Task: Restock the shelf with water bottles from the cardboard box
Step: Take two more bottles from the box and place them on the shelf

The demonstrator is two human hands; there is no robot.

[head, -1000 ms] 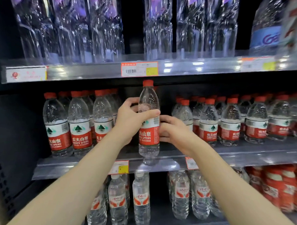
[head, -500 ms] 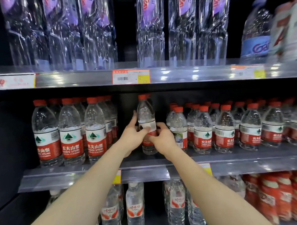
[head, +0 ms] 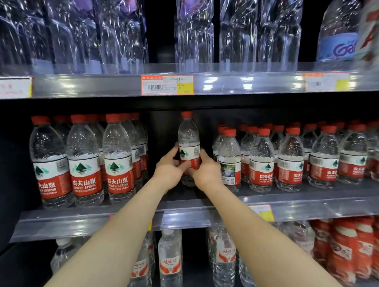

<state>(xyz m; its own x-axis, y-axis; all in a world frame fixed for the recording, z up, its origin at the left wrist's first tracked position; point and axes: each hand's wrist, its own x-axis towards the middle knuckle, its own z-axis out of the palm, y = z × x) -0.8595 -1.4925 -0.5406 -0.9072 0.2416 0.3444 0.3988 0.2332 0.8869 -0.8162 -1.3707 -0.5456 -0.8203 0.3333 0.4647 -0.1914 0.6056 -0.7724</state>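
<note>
The dark store's middle shelf point(head: 79, 220) has a gap, where our one Nongfu Spring water bottle point(head: 189, 141) stands upright, long axis vertical. Our left hand point(head: 168, 174) curls round it from 9 o'clock and our right hand point(head: 206, 172) from 3 o'clock, equally near. Three matching bottles point(head: 118, 165) front the left rows; about six smaller bottles point(head: 261, 162) front the right.

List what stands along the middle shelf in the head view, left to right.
Three large red-capped bottles → left hand → held water bottle → right hand → smaller bottle with its label turned → row of smaller red-capped bottles.
</note>
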